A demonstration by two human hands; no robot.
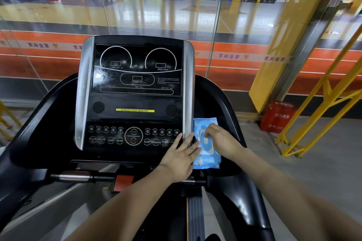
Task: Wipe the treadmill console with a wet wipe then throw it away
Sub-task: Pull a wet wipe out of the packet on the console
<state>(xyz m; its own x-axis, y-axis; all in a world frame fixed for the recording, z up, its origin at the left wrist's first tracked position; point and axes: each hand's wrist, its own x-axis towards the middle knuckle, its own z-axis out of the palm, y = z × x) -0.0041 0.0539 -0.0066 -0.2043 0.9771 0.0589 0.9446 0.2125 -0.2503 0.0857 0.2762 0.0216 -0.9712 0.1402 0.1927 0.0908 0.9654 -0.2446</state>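
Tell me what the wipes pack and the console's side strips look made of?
The wet wipes pack looks like soft, glossy blue plastic film: it crinkles and has a stiffer white flip lid under the right hand. The side strips of the treadmill console look like brushed metal or silver-painted plastic; the streaky grey sheen leaves that open.

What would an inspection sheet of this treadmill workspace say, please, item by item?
Surface: treadmill console, dark screen with smudges, not yet wiped.
Job's things: blue wet wipe pack lies on the tray right of the console; no loose wipe seen.
Clutter: nothing seen.
Grips: left hand lies flat, steadying the pack's left edge; right hand has curled fingers at the pack's lid.
Cables: nothing seen.
Surroundings: glass wall ahead, sports court behind it; red box and yellow railing on the right; no bin recognised.
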